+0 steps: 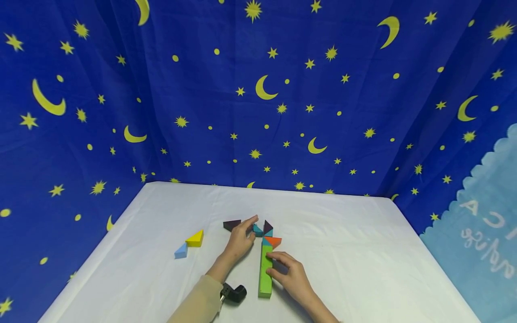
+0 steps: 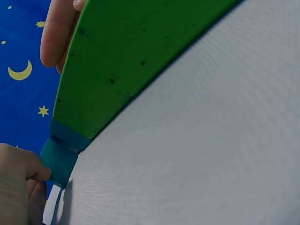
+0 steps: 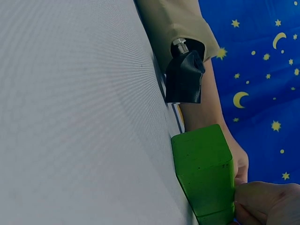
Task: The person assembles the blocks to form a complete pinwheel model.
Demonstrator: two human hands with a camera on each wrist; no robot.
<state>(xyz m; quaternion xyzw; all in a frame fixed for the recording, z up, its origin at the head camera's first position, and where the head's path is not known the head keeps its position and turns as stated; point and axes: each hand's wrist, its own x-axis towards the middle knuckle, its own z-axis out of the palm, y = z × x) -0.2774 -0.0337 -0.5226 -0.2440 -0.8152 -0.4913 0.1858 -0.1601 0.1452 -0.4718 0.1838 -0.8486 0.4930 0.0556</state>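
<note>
A long green bar (image 1: 265, 273) lies lengthwise on the table, with small teal, orange (image 1: 274, 242) and dark purple (image 1: 268, 226) triangular blocks grouped at its far end. My left hand (image 1: 239, 244) pinches a teal triangular block (image 1: 257, 231) beside that group; in the left wrist view its thumb presses the teal block (image 2: 61, 161) close to the bar's end. My right hand (image 1: 292, 276) touches the bar's right side with loosely bent thumb and fingers. In the right wrist view, the near end of the green bar (image 3: 204, 154) faces the camera.
Left of the hands lie a yellow triangular block (image 1: 195, 239) and a light blue block (image 1: 181, 251). Another dark block (image 1: 231, 224) is partly behind my left hand. A black device (image 1: 235, 294) sticks out from the left sleeve. Blue star-patterned cloth (image 1: 266, 112) surrounds the white table (image 1: 347, 251).
</note>
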